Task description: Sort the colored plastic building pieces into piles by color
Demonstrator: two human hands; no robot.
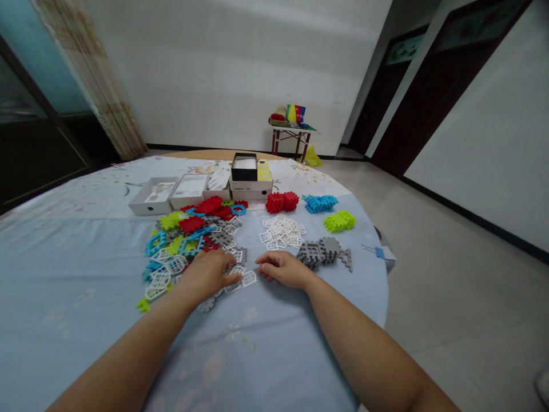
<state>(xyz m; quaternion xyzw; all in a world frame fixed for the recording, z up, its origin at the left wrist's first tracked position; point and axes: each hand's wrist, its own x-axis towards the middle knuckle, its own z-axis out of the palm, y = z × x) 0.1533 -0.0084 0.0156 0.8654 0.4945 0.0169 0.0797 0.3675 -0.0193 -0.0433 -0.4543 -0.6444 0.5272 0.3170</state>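
My left hand [210,273] reaches over the right edge of a mixed pile of plastic building pieces [191,223], thumb and fingers apart. White lattice window pieces lie under and beside its fingertips, one of them a loose white window piece [249,278]. My right hand [283,269] hovers just right of that piece, fingers loosely bent and slightly parted, with nothing visible in them. Beyond it lies a heap of white window pieces [283,230]. A row of grey interlocking pieces [318,253] sits beside my right wrist. A round grey piece [207,304] lies below my left hand.
Farther back are grouped red pieces [282,201], blue pieces [319,203] and lime-green pieces [339,221]. Open white boxes [148,206] and a small black box [244,174] stand behind the pile. A clip [380,252] grips the cloth at the table's right edge.
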